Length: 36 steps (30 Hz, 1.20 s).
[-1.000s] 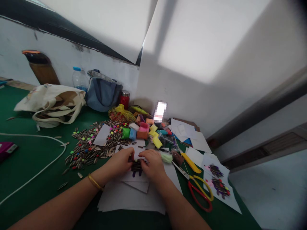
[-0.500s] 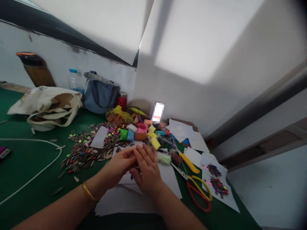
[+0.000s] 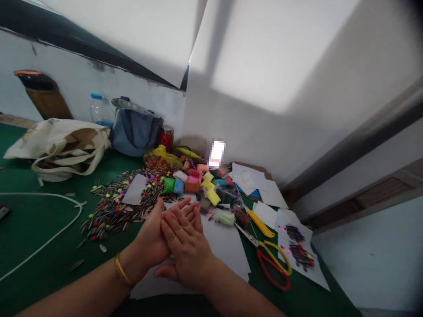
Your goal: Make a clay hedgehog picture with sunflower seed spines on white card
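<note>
Over white paper sheets [image 3: 228, 251], my two hands are laid palm to palm. My left hand [image 3: 152, 237] is underneath, its palm turned up, fingers extended and thumb raised, with a gold bangle at its wrist. Across it rests my right hand [image 3: 188, 246], flat, fingers stretched out and thumb apart. Whatever may be between the palms is hidden. Just beyond the fingers are a yellow clay packet [image 3: 213, 197] and a pale green clay packet [image 3: 223, 218], among several other coloured packets.
Striped sunflower seeds [image 3: 112, 220] with small coloured balls lie left. Scissors [image 3: 264, 248] and a yellow utility knife [image 3: 260, 223] lie right, beside seed-decorated paper [image 3: 306, 273]. A white cable [image 3: 49, 240] crosses the far left. Bags [image 3: 137, 132] and bottles stand along the wall.
My right hand has slid left and toward me across my left palm. My left hand has turned palm up, its fingers more extended. The view has shifted slightly.
</note>
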Tool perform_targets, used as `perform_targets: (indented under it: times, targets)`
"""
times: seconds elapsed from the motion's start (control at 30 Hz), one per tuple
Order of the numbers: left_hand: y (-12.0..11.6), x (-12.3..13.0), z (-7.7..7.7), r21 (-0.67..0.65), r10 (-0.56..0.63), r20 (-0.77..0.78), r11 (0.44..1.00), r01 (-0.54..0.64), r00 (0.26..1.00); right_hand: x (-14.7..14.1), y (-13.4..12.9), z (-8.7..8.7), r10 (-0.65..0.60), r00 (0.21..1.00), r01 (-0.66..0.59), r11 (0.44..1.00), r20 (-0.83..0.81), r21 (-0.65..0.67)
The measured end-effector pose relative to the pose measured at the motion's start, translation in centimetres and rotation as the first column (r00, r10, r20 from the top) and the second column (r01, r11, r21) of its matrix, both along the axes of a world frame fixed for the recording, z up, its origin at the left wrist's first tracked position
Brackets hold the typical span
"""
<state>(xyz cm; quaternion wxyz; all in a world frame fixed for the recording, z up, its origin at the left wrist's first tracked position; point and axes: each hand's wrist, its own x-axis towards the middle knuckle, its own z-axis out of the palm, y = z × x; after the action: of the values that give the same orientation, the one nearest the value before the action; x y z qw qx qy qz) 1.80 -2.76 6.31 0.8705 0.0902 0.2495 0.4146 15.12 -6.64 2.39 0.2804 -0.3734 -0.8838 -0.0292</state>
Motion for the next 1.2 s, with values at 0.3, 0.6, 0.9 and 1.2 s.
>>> perform_targets:
  times: [0.3,0.6,0.9,1.2]
  targets:
    - [1.2,-1.1,-0.1,0.071,0.117,0.02,0.991,-0.118,0.993,0.5,0.2,0.8,0.118,0.993,-0.117,0.993,0.026,-0.02]
    - [1.1,-0.8,-0.1,0.048,0.115,0.039,0.992,-0.117,0.993,0.6,0.3,0.7,0.081,0.996,-0.081,0.997,0.036,-0.018]
    - [1.1,-0.7,-1.6,0.076,0.025,0.102,0.997,-0.033,0.995,1.0,0.9,0.7,0.01,0.996,-0.015,0.998,0.086,0.061]
    - [1.1,-0.7,-1.9,0.061,0.019,0.076,0.998,-0.023,0.997,0.6,0.5,1.2,0.07,0.99,-0.073,0.997,0.121,0.02]
